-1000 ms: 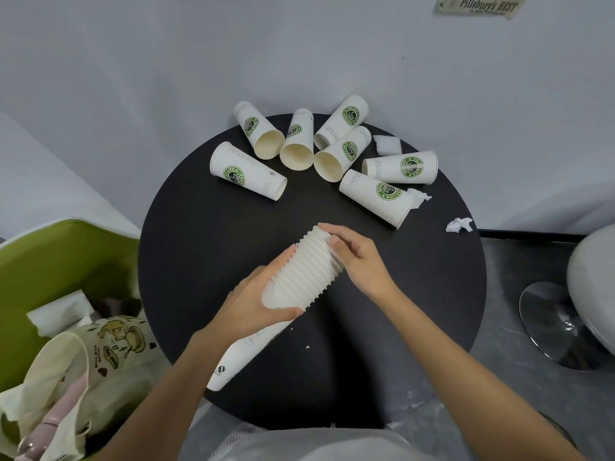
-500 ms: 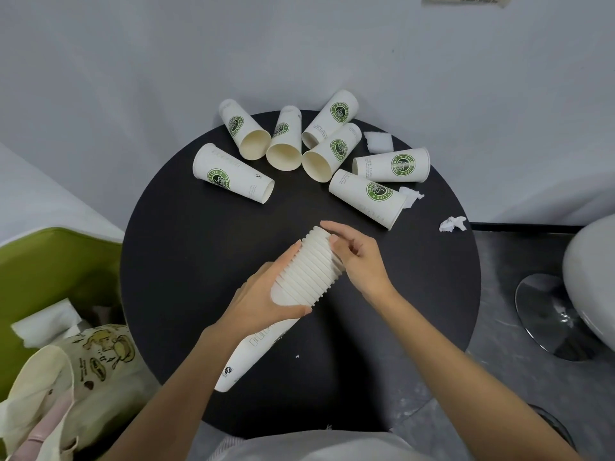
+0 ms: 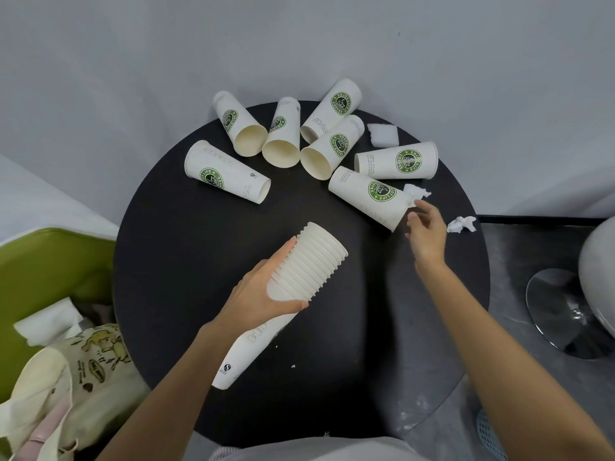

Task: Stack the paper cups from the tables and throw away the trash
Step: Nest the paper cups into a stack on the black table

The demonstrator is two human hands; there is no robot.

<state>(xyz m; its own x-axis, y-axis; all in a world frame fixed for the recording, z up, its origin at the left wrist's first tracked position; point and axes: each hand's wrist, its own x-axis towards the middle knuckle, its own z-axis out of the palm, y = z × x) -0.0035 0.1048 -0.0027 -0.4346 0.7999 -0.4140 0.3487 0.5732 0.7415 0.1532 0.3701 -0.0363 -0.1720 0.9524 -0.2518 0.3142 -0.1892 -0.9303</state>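
Observation:
My left hand [image 3: 266,294] grips a tilted stack of nested white paper cups [image 3: 309,264] above the round black table [image 3: 199,254]. Several single cups with green logos lie on their sides along the table's far edge. The nearest of them [image 3: 369,196] lies just left of my right hand [image 3: 427,234], which is empty with loosely spread fingers close to its rim. A crumpled tissue [image 3: 416,192] sits beside that cup's mouth, another crumpled tissue [image 3: 461,224] lies right of my hand, and a folded white napkin [image 3: 382,134] lies near the far cups.
A green bin [image 3: 43,261] holding white paper stands left of the table, with a printed cloth bag [image 3: 83,371] in front of it. A chrome stool base [image 3: 565,314] and white seat are at the right. A white wall runs behind the table.
My right hand has let go of the stack's top and moved right and forward to the nearest lying cup. The left hand still holds the stack.

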